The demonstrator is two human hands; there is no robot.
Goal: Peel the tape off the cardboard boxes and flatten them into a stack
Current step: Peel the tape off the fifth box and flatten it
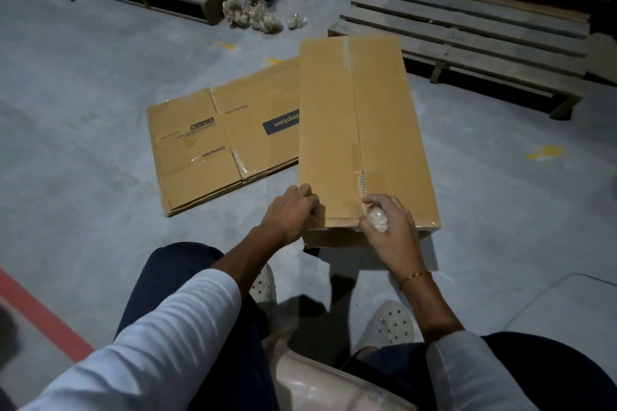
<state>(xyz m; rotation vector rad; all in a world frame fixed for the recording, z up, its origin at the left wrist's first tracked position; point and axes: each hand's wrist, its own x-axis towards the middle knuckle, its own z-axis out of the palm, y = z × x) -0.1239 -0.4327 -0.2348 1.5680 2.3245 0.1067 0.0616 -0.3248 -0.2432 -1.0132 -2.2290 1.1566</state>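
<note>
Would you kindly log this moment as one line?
left hand: steadies upright brown cardboard box | right hand: holds crumpled clear tape wad | flattened brown boxes: beside

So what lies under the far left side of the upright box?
The flattened stack on the floor runs under or behind the assembled box; its blue logo is cut off there. How far it continues is hidden. The left hand and right hand grip the near edge.

Left of upright brown cardboard box (pixel 360 130): blocked low by flattened brown cardboard stack (pixel 227 140), touching it.
Right: open grey concrete floor (pixel 500 183).
Beyond: grey wooden pallet (pixel 467 33), near.
Far left: bare floor.
</note>
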